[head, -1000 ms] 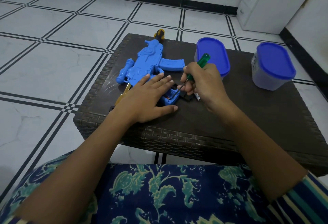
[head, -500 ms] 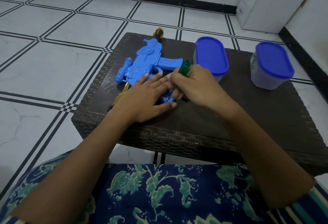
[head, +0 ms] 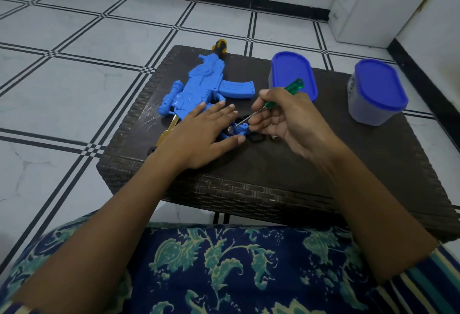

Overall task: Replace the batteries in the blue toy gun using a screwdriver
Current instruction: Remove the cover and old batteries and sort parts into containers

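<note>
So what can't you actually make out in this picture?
Head view only:
- The toy gun, battery bay: mostly covered by the left hand, so whether batteries are inside cannot be told.
- The screwdriver held by the right hand: its tip is too small to see what it touches.
- Two small bits on the table: shaded by the right hand, unidentifiable.
- Both blue-lidded containers: lids on, contents hidden.

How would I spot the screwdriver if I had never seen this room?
Find the low dark woven table. Near its middle, the right hand holds the screwdriver slanted over the blue toy gun. Its clear green handle sets it apart from the blue things around it.
</note>
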`<state>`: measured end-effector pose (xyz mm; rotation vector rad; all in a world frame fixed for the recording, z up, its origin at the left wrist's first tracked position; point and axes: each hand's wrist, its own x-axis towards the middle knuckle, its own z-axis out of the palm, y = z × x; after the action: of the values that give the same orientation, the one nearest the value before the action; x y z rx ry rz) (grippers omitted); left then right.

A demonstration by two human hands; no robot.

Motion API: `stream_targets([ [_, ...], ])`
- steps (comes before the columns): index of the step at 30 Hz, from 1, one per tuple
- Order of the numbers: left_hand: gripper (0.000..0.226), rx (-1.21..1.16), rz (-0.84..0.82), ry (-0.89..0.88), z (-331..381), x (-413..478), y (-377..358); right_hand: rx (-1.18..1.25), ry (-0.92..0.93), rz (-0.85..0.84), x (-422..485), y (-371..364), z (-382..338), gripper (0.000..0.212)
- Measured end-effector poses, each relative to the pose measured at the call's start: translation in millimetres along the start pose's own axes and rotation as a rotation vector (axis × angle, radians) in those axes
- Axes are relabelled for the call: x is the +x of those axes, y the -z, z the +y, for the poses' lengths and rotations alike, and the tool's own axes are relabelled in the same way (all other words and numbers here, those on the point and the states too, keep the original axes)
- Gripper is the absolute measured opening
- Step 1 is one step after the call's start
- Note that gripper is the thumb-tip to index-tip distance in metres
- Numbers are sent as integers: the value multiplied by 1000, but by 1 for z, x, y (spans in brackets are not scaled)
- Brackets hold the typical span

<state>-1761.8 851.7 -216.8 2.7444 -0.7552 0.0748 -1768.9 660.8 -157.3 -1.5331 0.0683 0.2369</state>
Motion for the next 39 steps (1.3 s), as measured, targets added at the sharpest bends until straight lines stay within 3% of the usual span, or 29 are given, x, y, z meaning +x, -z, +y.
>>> stream_targets([
  [8, 47, -140, 86, 24, 3, 2, 4, 46, 20, 4, 1, 2, -2, 28],
  [11, 34, -238, 205, 50, 6, 0, 5, 104, 87, 67, 3, 5, -4, 29],
  [13, 36, -382, 370, 111, 8, -1, 6, 58, 194, 87, 4, 5, -4, 26],
  [16, 44, -755, 551, 220, 14, 4, 11, -283, 476, 40, 2, -3, 4, 19],
  [20, 45, -1382, 452, 362, 42, 10, 12, -657, 783, 25, -1, -17, 19, 17],
  [23, 40, -1495, 360, 382, 49, 11, 8, -747, 800, 131, -4, -13, 19, 15],
  [25, 38, -1323, 347, 295, 48, 9, 8, -794, 796, 182, -6, -7, 15, 16],
  [28, 34, -789, 446, 205, 39, 3, 10, -923, 711, 275, -5, 12, 5, 18],
  [30, 34, -540, 499, 249, 24, -2, 12, -1071, 576, 235, -4, 25, 3, 19],
  [32, 36, -306, 438, 255, 7, -4, 9, -1143, 486, 150, -2, 28, 8, 18],
  [36, 46, -99, 287, 246, 4, -2, 6, -1178, 461, 114, 4, 17, 19, 21],
  [39, 47, -19, 285, 257, 7, -2, 4, -1256, 442, 132, 6, 16, 22, 23],
])
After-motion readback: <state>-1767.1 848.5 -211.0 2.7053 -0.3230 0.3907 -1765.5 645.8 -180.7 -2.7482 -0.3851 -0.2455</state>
